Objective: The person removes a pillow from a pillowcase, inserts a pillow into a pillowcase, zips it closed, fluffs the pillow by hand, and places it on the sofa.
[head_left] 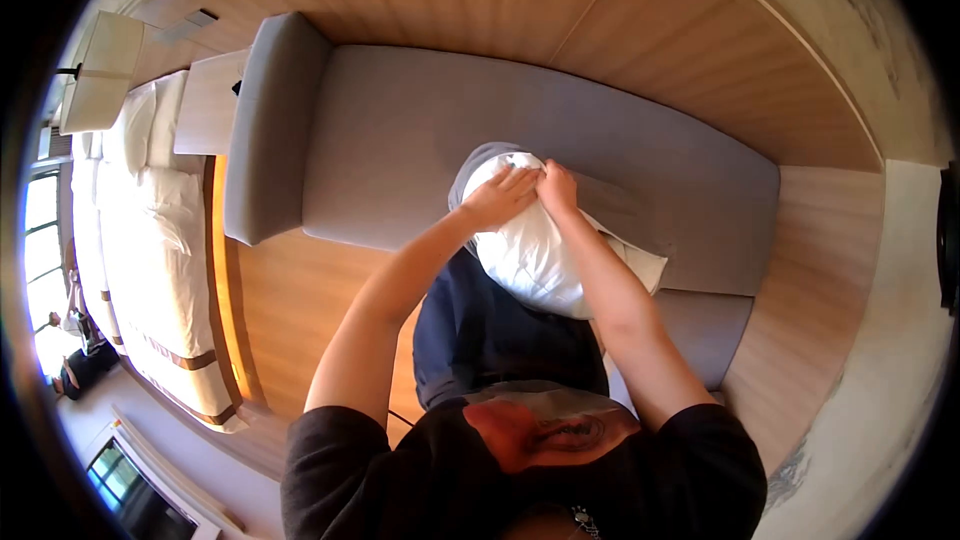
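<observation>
Near the sofa edge (350, 239), fingers (518, 180) touch white fabric (530, 255).

Both arms (368, 302) stretched forward, converging
Left hand (500, 201) flattened, fingers (517, 181) extended; right hand (556, 187) curled inward just beside them.

The scene is viewed from the head, forward and steeply down over the shirt (420, 480); the left hand (503, 198) and right hand (557, 187) are framed close by, the room's edges seemingly bent.
</observation>
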Available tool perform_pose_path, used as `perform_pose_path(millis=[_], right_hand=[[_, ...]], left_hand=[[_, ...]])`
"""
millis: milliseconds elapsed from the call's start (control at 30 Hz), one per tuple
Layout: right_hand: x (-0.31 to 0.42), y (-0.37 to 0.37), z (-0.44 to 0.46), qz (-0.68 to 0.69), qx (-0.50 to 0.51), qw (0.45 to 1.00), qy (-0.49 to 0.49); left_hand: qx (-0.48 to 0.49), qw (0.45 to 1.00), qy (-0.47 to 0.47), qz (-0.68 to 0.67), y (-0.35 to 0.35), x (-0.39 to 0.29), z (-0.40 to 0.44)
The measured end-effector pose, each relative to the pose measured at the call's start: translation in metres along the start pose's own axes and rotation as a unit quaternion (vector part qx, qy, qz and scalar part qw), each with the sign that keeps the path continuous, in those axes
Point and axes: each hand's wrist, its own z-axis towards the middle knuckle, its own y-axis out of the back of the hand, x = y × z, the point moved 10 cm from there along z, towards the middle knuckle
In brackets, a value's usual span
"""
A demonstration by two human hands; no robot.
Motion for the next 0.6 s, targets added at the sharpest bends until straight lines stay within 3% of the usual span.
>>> perform_pose_path(millis=[33,167,267,433,467,533,600], right_hand=[[-0.003,0.003,0.003,0.019,0.02,1.0,-0.013],[0.011,0.031,0.016,0.077,0.06,0.995,-0.025],[0.03,0.05,0.012,0.08,0.05,0.995,0.012],[0.033,0.053,0.005,0.105,0.104,0.989,0.031],[0.039,0.058,0.003,0.108,0.118,0.987,0.031],[0.051,0.071,0.002,0.117,0.106,0.986,0.055],[0.06,0.086,0.003,0.12,0.088,0.986,0.081]], left_hand=[[-0.047,0.999,0.014,0.006,-0.002,0.003,0.001],[0.001,0.998,0.063,-0.029,-0.03,0.011,0.012],[0.163,0.98,0.113,-0.037,-0.037,0.012,0.034],[0.226,0.957,0.158,-0.09,-0.087,0.028,0.056],[0.276,0.935,0.183,-0.126,-0.111,0.034,0.051],[0.225,0.888,0.28,-0.286,-0.189,0.052,0.031],[0.137,0.883,0.358,-0.273,-0.241,0.065,-0.007]])
